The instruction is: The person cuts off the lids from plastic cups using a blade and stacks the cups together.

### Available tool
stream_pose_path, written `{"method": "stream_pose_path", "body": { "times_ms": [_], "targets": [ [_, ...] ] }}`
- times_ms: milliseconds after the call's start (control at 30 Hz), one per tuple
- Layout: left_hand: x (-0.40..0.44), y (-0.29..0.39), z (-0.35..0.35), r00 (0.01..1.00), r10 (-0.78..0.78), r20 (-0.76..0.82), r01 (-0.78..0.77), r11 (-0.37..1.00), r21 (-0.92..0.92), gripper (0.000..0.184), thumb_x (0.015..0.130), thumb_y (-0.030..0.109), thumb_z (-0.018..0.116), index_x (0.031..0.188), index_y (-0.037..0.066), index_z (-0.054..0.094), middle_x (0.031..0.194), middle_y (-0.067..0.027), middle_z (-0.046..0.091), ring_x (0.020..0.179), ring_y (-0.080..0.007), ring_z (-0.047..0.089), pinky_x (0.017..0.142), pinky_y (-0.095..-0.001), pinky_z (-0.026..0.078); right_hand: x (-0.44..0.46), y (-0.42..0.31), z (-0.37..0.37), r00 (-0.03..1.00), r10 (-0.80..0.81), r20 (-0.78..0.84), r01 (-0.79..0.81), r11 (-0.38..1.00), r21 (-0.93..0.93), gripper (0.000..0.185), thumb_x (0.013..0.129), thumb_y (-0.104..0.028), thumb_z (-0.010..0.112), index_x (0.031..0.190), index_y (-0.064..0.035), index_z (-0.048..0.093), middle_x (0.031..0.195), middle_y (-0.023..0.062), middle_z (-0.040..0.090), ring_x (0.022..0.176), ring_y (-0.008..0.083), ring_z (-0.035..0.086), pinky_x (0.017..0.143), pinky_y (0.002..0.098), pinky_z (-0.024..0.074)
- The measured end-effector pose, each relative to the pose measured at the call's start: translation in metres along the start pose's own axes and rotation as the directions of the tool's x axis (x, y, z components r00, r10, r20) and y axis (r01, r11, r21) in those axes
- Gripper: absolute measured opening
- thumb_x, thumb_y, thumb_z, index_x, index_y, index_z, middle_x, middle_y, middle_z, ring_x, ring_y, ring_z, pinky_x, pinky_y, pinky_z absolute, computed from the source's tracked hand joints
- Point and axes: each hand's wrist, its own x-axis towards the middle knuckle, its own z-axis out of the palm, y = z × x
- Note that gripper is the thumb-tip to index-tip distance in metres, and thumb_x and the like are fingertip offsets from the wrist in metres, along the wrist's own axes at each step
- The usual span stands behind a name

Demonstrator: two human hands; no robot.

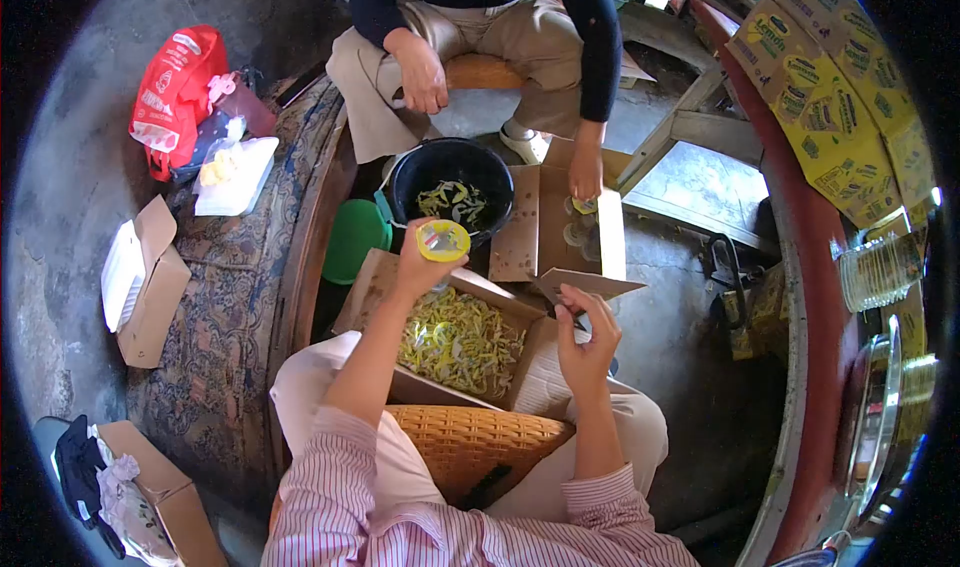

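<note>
My left hand [413,267] is wrapped round a clear plastic cup with a yellow rim [443,241], held up over the far left part of an open cardboard box [515,309]. Yellow-green strips [460,345] lie loosely over the bottom of that box, in front of my knees. On the right, my right hand [588,345] is raised beside the box, thumb and forefinger pinched close to a cardboard flap [598,285]. Whether something small is between those fingertips cannot be made out.
Opposite sits another person, whose hand [585,175] reaches into a second cardboard box [552,217] with clear cups. Between us stand a black bucket [400,182] with more strips and a green lid [357,242]. Left is a patterned bench [220,297]; yellow cartons [820,107] line the right.
</note>
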Motion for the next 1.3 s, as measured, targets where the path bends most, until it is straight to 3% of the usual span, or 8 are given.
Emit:
{"method": "stream_pose_path", "body": {
  "times_ms": [100,233,400,633,767,867,1000,1300],
  "targets": [
    [0.038,-0.032,0.008,0.996,-0.077,-0.036,0.080,0.992,0.093,0.074,0.051,0.019,0.085,0.105,0.001,0.038,0.096,-0.0127,0.057,0.090,-0.0192,0.056,0.080,-0.0301,0.045,0.001,0.000,-0.004,1.000,0.022,-0.010,-0.022,1.000,-0.013,0.023,0.071,0.003,0.060,0.092,-0.0040,0.063,0.080,0.0100,0.063,0.072,0.0232,0.058,0.071,0.0317,0.0436],
    [0.085,-0.044,0.016,0.936,-0.339,-0.090,0.344,0.837,0.425,0.084,0.044,0.032,0.083,0.105,-0.004,0.037,0.102,-0.0203,0.057,0.097,-0.0308,0.056,0.085,-0.0348,0.044,0.003,-0.003,-0.006,0.995,0.092,-0.035,-0.091,0.996,0.020,0.023,0.071,0.003,0.061,0.093,-0.0046,0.063,0.080,0.0089,0.063,0.073,0.0223,0.058,0.071,0.0301,0.0434],
    [0.119,-0.066,0.026,0.857,-0.499,-0.128,0.436,0.571,0.696,0.118,0.047,0.040,0.081,0.126,-0.017,0.014,0.110,-0.0224,0.055,0.100,-0.0301,0.057,0.085,-0.0354,0.045,0.004,-0.001,-0.010,0.998,0.057,-0.007,-0.057,0.998,-0.031,0.024,0.071,0.001,0.062,0.095,-0.0035,0.063,0.079,0.0094,0.063,0.071,0.0199,0.059,0.069,0.0296,0.0446],
    [0.121,-0.060,0.040,0.738,-0.632,-0.237,0.548,0.356,0.757,0.118,0.055,0.047,0.076,0.132,-0.004,0.003,0.108,-0.0145,0.058,0.099,-0.0267,0.058,0.080,-0.0392,0.045,0.004,-0.002,-0.008,0.996,0.086,0.016,-0.087,0.996,0.022,0.024,0.071,0.002,0.061,0.095,-0.0029,0.062,0.079,0.0095,0.063,0.071,0.0211,0.058,0.070,0.0301,0.0435],
    [0.109,-0.062,0.047,0.794,-0.575,-0.196,0.460,0.359,0.812,0.116,0.056,0.047,0.074,0.134,0.000,0.001,0.111,-0.0141,0.057,0.101,-0.0270,0.057,0.084,-0.0388,0.044,0.003,-0.005,-0.007,0.993,0.117,0.018,-0.118,0.991,0.064,0.024,0.071,0.001,0.059,0.094,-0.0051,0.062,0.081,0.0084,0.062,0.074,0.0249,0.057,0.073,0.0334,0.0406],
    [0.106,-0.057,0.057,0.792,-0.576,-0.204,0.410,0.254,0.876,0.111,0.059,0.048,0.071,0.134,0.001,0.004,0.112,-0.0141,0.057,0.103,-0.0255,0.056,0.085,-0.0367,0.044,0.001,-0.008,-0.006,0.994,0.108,0.023,-0.109,0.992,0.067,0.023,0.071,0.001,0.060,0.094,-0.0052,0.062,0.080,0.0082,0.061,0.073,0.0251,0.056,0.073,0.0333,0.0405],
    [0.119,-0.071,0.052,0.757,-0.643,-0.120,0.364,0.262,0.894,0.102,0.062,0.046,0.067,0.135,0.003,0.010,0.114,-0.0136,0.056,0.104,-0.0237,0.056,0.086,-0.0331,0.044,0.002,-0.008,-0.006,0.996,0.085,0.017,-0.086,0.993,0.078,0.022,0.072,0.001,0.060,0.093,-0.0051,0.062,0.079,0.0083,0.061,0.072,0.0249,0.056,0.072,0.0329,0.0402],
    [0.122,-0.030,0.049,0.772,-0.635,-0.007,0.142,0.162,0.976,0.080,0.058,0.027,0.074,0.124,0.004,0.035,0.110,-0.0107,0.059,0.104,-0.0239,0.056,0.086,-0.0341,0.045,-0.002,-0.010,-0.008,0.977,0.207,-0.058,-0.189,0.955,0.227,0.029,0.073,0.007,0.060,0.101,0.0006,0.059,0.080,0.0075,0.062,0.072,0.0119,0.056,0.068,0.0234,0.0441]
  ]
}}
